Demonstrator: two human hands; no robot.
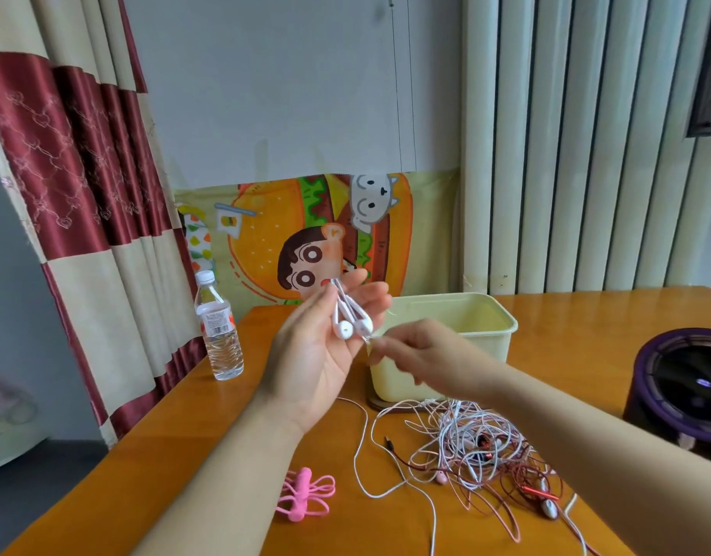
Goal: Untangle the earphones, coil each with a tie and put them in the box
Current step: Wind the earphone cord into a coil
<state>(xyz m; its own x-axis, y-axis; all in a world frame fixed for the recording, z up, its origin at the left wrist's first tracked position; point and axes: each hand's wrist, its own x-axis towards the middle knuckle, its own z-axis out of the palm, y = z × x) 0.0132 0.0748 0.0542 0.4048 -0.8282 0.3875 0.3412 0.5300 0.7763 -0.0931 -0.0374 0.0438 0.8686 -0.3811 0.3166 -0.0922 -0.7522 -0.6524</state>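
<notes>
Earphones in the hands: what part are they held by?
The left hand pinches the white earphones by their cords close to the two buds; the right hand, blurred, seems to pinch the cord beside them.

The water bottle [219, 327] label's print is too small to read.

left hand [317, 355] holding earphones [351, 327], right hand [420, 355] pinching them

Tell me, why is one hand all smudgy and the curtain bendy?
Head view: the right hand is smeared by motion blur, while the left hand and white earphones look sharp; the wide lens bows the curtain near the edge.
</notes>
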